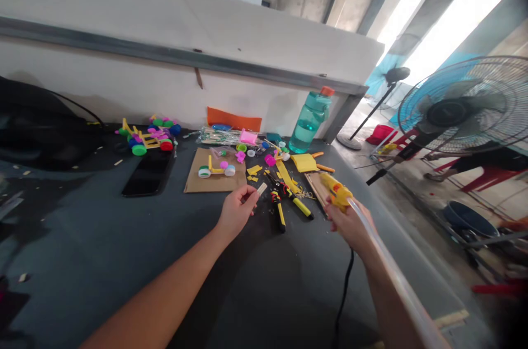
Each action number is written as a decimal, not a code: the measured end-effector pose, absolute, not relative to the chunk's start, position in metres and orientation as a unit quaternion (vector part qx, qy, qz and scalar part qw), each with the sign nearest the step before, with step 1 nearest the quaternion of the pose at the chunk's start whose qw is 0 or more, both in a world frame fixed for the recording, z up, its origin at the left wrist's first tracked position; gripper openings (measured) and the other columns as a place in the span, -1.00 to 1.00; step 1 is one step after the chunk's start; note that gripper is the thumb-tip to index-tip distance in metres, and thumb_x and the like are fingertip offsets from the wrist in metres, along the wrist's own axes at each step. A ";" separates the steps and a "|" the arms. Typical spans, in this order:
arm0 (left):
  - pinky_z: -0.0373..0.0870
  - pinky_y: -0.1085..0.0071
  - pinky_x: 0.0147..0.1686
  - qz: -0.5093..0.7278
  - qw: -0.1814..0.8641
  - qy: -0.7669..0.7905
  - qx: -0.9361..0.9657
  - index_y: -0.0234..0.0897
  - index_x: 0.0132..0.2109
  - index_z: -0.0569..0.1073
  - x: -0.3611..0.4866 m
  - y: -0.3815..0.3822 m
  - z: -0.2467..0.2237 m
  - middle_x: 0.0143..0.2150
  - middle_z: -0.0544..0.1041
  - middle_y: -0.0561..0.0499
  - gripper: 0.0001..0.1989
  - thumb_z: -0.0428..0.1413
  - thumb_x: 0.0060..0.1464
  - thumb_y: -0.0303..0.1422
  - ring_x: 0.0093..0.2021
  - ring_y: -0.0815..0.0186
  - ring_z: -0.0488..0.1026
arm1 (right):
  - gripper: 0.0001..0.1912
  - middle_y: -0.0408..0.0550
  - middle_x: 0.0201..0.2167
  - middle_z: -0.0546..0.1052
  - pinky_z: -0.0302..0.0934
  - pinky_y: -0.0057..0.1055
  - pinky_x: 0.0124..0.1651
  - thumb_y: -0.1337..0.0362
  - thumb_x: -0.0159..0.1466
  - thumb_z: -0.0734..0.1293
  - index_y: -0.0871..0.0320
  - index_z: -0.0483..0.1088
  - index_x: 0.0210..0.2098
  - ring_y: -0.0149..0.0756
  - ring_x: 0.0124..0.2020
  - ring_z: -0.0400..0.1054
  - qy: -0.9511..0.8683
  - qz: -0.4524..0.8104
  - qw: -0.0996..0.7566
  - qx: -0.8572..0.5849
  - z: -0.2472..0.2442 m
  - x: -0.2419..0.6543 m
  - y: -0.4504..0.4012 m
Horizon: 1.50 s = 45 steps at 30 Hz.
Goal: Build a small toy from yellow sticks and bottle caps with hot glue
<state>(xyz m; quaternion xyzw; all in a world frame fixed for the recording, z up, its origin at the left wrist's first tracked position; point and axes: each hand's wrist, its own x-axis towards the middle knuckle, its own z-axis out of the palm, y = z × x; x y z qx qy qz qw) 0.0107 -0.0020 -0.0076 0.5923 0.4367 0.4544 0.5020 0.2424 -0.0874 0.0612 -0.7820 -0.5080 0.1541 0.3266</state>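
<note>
My left hand (238, 210) pinches a small pale flat stick piece (262, 188) between thumb and fingers, just above the dark table. My right hand (350, 222) is wrapped round a yellow glue gun (338, 192), its nozzle pointing up and left; a clear glue stick trails from its back along my forearm. Between the hands lie pliers with yellow and black handles (280, 214). Beyond my left hand, a small toy car (216, 169) with bottle-cap wheels and a yellow frame rests on a piece of cardboard (198, 184).
A phone (148, 175) lies at the left, with several colourful toy cars (150, 140) behind it. A teal water bottle (307, 123) stands near the back panel. Yellow foam scraps (284, 176) are scattered centrally. A black cable (344, 294) hangs below the glue gun. A fan (447, 112) stands at right.
</note>
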 end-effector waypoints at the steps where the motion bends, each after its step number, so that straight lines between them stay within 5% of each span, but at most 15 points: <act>1: 0.24 0.55 -0.60 0.452 0.503 0.439 0.591 -0.29 -0.38 0.40 0.011 -0.003 -0.007 -0.59 0.32 0.13 -0.77 0.06 0.03 -0.20 -0.61 0.46 0.27 | -0.72 -0.11 -0.58 0.43 0.18 -0.42 -0.63 0.09 0.08 0.23 0.18 0.36 -0.36 -0.38 -0.70 0.26 -0.490 0.251 0.372 -0.747 0.062 0.231 -0.085; 4: 0.24 0.56 -0.60 0.449 0.495 0.446 0.595 -0.29 -0.38 0.40 0.011 -0.004 -0.006 -0.57 0.33 0.12 -0.78 0.05 0.04 -0.21 -0.59 0.45 0.28 | -0.65 -0.08 -0.51 0.45 0.17 -0.48 -0.68 0.00 0.09 0.27 0.19 0.34 -0.39 -0.42 -0.65 0.25 -0.462 0.455 0.456 -0.609 0.062 0.196 -0.081; 7: 0.24 0.56 -0.60 0.449 0.484 0.452 0.600 -0.29 -0.38 0.40 0.011 -0.004 -0.005 -0.58 0.33 0.12 -0.79 0.04 0.04 -0.22 -0.59 0.45 0.28 | -0.62 -0.10 -0.54 0.45 0.16 -0.53 -0.67 -0.03 0.11 0.28 0.21 0.35 -0.42 -0.46 -0.66 0.23 -0.443 0.515 0.486 -0.550 0.054 0.174 -0.083; 16: 0.24 0.56 -0.60 0.448 0.470 0.456 0.609 -0.27 -0.40 0.39 0.012 -0.005 -0.007 -0.59 0.33 0.13 -0.80 0.04 0.05 -0.23 -0.60 0.45 0.28 | -0.56 -0.08 -0.59 0.43 0.13 -0.55 -0.60 -0.07 0.15 0.26 0.23 0.41 -0.50 -0.47 -0.62 0.23 -0.455 0.495 0.477 -0.566 0.014 0.175 -0.089; 45: 0.24 0.55 -0.59 0.441 0.453 0.449 0.631 -0.27 -0.38 0.40 0.013 -0.007 -0.008 -0.57 0.35 0.11 -0.78 0.02 0.08 -0.20 -0.60 0.44 0.29 | -0.55 -0.13 -0.68 0.35 0.03 -0.58 -0.63 -0.05 0.16 0.20 0.21 0.29 -0.62 -0.50 -0.68 0.19 -0.481 0.435 0.438 -0.623 0.024 0.173 -0.089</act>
